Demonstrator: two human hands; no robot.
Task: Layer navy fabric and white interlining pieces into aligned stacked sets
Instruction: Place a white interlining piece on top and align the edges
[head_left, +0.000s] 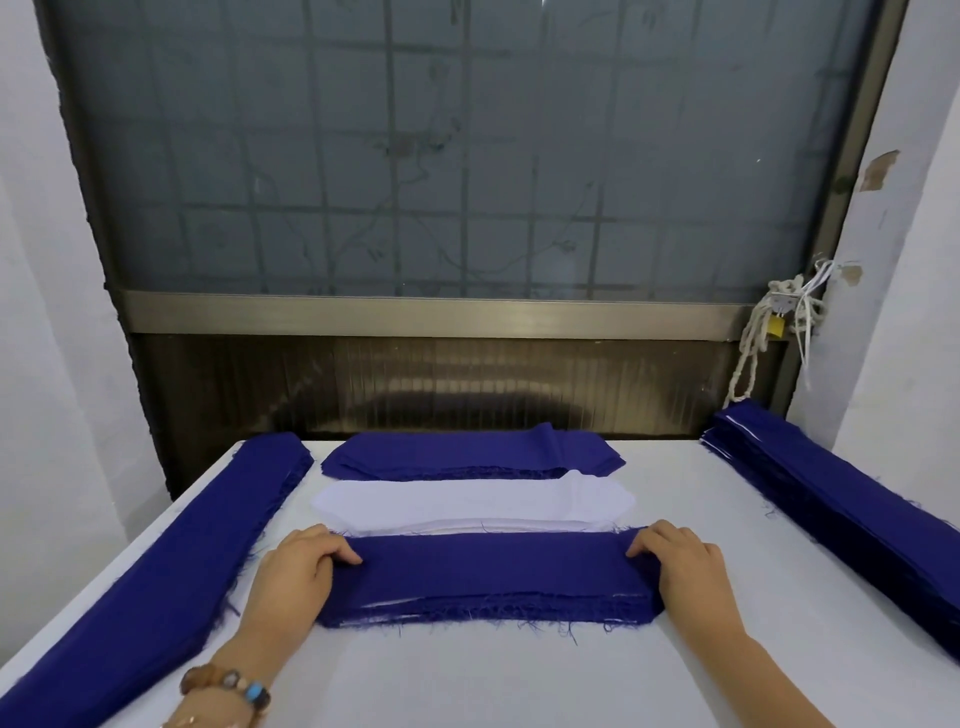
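Obs., single moment, head view.

- Left hand (298, 564): fingers curled over the left end of the near navy stack (488, 577), fingertips on its top layer. Grasping that end. Thumb not visible.
- Right hand (678, 564): same posture at the stack's right end, fingers curled over the edge and gripping it. Thumb hidden as well.
- Near navy stack: lies flat on the white table (493, 675), spanning the gap between the two hands. Its edge nearest the person is frayed, and thin white slivers show between the navy layers there.
- White interlining stack (467, 504): just beyond the fingertips of both hands, parallel to the held stack, its near edge touching or almost touching it; cannot tell which.
- Far navy stack (457, 457): beyond the interlining, further from the hands, right end slightly rumpled.
- Long navy pile (171, 571): outside the left hand, running along that side of the table, its near part passing beside the left forearm.
- Second long navy pile (831, 493): outside the right hand, well apart from it, thin white edges showing at its far end.
- Beaded bracelet (228, 683) on the left wrist.
- Beyond all stacks: frosted window (457, 156); knotted rope (769, 322) with a small yellow padlock (775, 326) at its right frame.
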